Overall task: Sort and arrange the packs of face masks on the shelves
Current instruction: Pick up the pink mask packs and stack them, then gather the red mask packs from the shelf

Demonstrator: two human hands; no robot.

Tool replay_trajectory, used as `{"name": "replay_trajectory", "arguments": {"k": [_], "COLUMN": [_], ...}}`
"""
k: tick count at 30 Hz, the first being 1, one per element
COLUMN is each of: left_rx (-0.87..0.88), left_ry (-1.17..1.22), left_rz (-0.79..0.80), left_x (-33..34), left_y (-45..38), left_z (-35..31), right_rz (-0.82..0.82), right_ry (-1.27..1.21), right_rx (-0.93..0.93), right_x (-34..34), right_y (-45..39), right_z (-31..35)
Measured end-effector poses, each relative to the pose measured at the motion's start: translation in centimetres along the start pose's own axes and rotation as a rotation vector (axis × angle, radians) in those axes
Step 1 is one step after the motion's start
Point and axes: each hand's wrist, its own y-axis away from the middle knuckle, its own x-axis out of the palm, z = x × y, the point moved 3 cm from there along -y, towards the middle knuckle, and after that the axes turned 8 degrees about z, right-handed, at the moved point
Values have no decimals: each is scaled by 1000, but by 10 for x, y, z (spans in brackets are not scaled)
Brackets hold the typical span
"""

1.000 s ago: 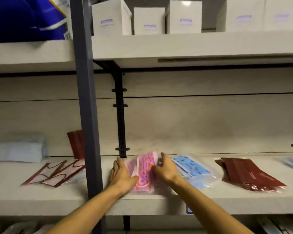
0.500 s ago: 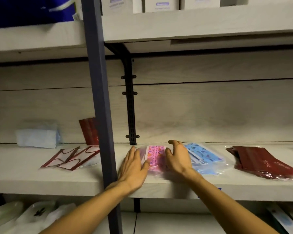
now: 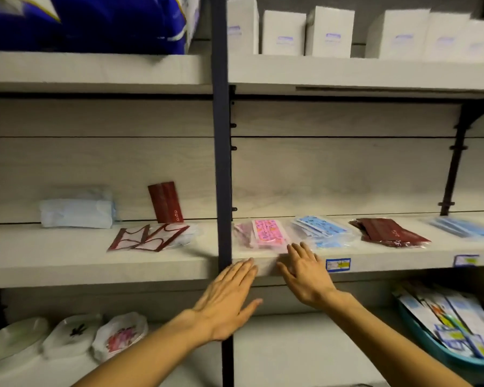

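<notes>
A pink patterned mask pack (image 3: 268,232) lies flat on the middle shelf (image 3: 151,263), just right of the dark upright post (image 3: 221,163). To its right lie a blue patterned pack (image 3: 323,230), a stack of dark red packs (image 3: 389,231) and light blue packs (image 3: 464,227). My left hand (image 3: 227,297) hovers with straight fingers in front of the shelf edge, holding nothing. My right hand (image 3: 305,270) is also flat and empty, its fingertips near the front of the pink pack.
Left of the post lie red-and-white packs (image 3: 148,237), an upright dark red pack (image 3: 165,202) and a pale blue bundle (image 3: 76,213). White boxes (image 3: 330,32) line the top shelf. Bagged masks (image 3: 67,336) and a teal basket (image 3: 442,350) of packs sit below.
Both hands have let go of the pink pack and pulled back toward me, off the shelf. The view has tilted down and shifted left.
</notes>
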Motion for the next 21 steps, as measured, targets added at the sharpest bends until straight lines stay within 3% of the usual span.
{"name": "replay_trajectory", "arguments": {"k": [5,10,14,21], "left_rx": [-66,-227,-313,-484], "left_ry": [24,7,-13,-34], "left_rz": [-43,-39,-51,-13], "left_x": [-16,-29,-45,-64], "left_y": [78,136,161,156], "left_z": [47,112,158,232], "right_rz": [-118,-63,-59,-42], "right_ry": [-69,-88,-141,-95], "right_rx": [-63,-191,-283,-239], "right_x": [12,26,27,29], "right_y": [46,63,52,-4], "right_z": [62,150,209,254]}}
